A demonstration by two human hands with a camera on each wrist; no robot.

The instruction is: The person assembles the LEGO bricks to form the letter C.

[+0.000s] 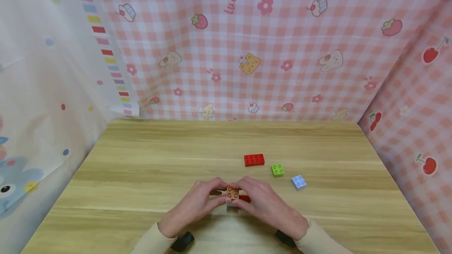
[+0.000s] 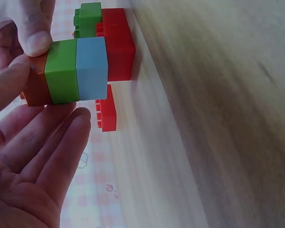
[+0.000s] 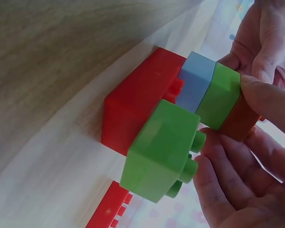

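Observation:
My left hand [image 1: 199, 199] and right hand [image 1: 265, 203] meet at the front middle of the table. Both pinch an orange brick [image 1: 232, 192] between thumb and fingers. Under it are a green brick [image 2: 61, 71] and a light blue brick [image 2: 91, 69], joined in one column. The blue brick's lower face is right at the top of a long red brick [image 2: 119, 45]. Over the red brick's other end is another green brick [image 3: 161, 147], studs up, hidden by my right hand in the head view.
Beyond my right hand, a red eight-stud brick [image 1: 254, 160], a lime green brick [image 1: 277, 170] and a pale blue brick [image 1: 299, 182] lie apart on the wooden table [image 1: 159, 148]. Patterned cloth [image 1: 226, 50] hangs behind and at both sides.

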